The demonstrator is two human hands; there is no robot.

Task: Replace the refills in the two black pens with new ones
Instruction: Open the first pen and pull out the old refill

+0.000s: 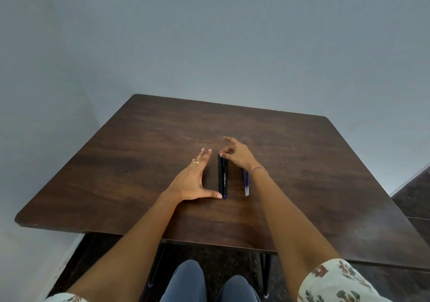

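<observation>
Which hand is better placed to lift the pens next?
Probably left: the left hand already brackets the pens, thumb at the near end. The right hand only touches their far tip.

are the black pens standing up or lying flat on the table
Lying flat. The black pens rest side by side along the table, with the left hand beside them and the right hand at their far end.

Both hands (189,180) (237,154) forward, fingers spread

Gold ring (196,162), beaded bracelet (259,169), floral cream sleeves (335,283), blue trousers (186,283)
</observation>
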